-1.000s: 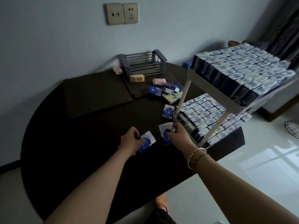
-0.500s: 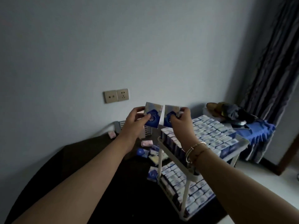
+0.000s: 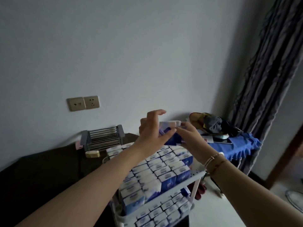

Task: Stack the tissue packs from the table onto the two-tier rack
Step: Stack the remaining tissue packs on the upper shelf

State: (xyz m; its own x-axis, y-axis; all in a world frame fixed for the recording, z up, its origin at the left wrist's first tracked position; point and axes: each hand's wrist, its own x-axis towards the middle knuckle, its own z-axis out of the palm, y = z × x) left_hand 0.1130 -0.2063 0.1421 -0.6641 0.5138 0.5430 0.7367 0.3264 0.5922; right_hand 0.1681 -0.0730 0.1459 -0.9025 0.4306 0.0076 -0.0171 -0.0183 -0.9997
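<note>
I observe both hands raised over the far end of the rack (image 3: 195, 176), above its upper tier. The left hand (image 3: 151, 131) has its index finger lifted and extended, the other fingers (image 3: 165, 134) loosely curved; thumb and lower fingers touch the near side of the held packs (image 3: 170, 128). The right hand (image 3: 188, 138) comes in from the opposite side, its fingers curled under and against the blue pack faces, pinching them between thumb and fingertips. At least two packs sit side by side between the hands, white tops up, blue sides down; motion blur prevents an exact count. They hang just above the rear rows of the stacked packs (image 3: 157, 174), and I cannot tell whether they touch those rows.

The upper tier carries tight rows of upright packs. The lower tier (image 3: 165, 210) is likewise filled in rows. The rack stands at the right edge of the dark counter (image 3: 49, 169). On the counter behind it stand a grey slatted basket (image 3: 103, 139) and a yellowish pack (image 3: 92, 154) just in front of it. A bracelet (image 3: 213, 159) circles the right wrist.
</note>
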